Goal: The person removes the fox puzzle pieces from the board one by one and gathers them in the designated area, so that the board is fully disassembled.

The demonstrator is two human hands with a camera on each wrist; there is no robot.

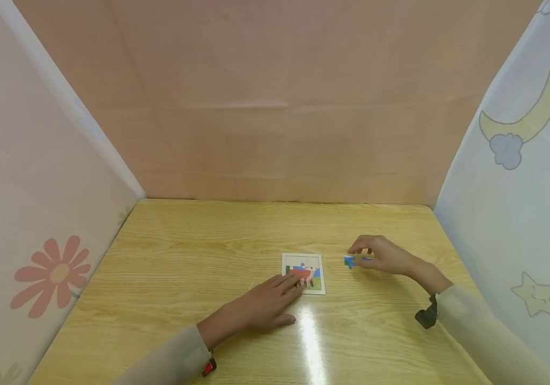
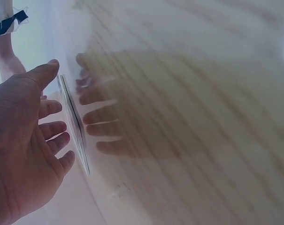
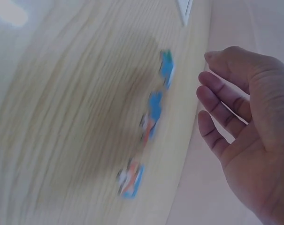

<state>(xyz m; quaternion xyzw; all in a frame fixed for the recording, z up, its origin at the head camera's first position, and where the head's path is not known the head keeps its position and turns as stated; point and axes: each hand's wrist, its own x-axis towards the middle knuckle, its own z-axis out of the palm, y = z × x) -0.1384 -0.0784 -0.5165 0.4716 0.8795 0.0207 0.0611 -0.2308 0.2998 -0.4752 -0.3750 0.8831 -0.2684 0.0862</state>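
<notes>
A square white-edged picture board [image 1: 320, 275] lies flat on the table, showing a cartoon scene in red, blue and green. Over its near left part stretches my left hand [image 1: 270, 302], fingers extended; in the left wrist view the hand [image 2: 24, 145] is beside the board's thin edge [image 2: 75, 124]. My right hand [image 1: 386, 255] hovers over small blue puzzle pieces [image 1: 349, 261], loosely bent and holding nothing. From the right wrist, three loose pieces show in a row: a blue-green one [image 3: 166, 68], a blue-orange one [image 3: 153, 112] and an orange, white and blue one [image 3: 130, 179].
The wood-grained table [image 1: 183, 240] meets a plain peach back wall [image 1: 275, 133]. Printed side walls stand left, with a flower [image 1: 59, 272], and right, with a moon [image 1: 525, 120]. A light reflection crosses the tabletop near the front.
</notes>
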